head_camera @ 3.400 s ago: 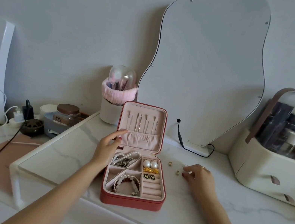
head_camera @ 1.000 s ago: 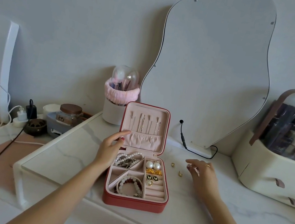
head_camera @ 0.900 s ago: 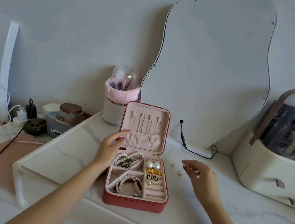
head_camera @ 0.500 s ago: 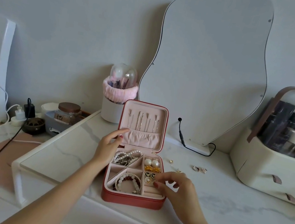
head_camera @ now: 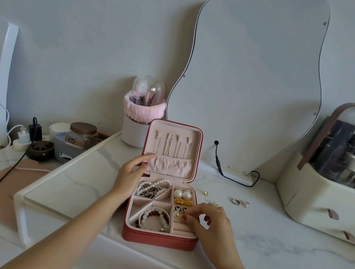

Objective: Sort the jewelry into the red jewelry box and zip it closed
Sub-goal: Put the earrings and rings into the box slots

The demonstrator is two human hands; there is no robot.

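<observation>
Right hand curled over the ring slots, fingertips pinched at a tiny earring — whether it's actually held, can't tell. Left hand rests straight-fingered against the upright lid. Red box open on the table, unzipped. Rings lie loose to its right — light, hard, slippery; pinch by the band.

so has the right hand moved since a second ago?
Yes. The right hand has gone from the tabletop right of the red jewelry box leftward, over its ring slots.
</observation>
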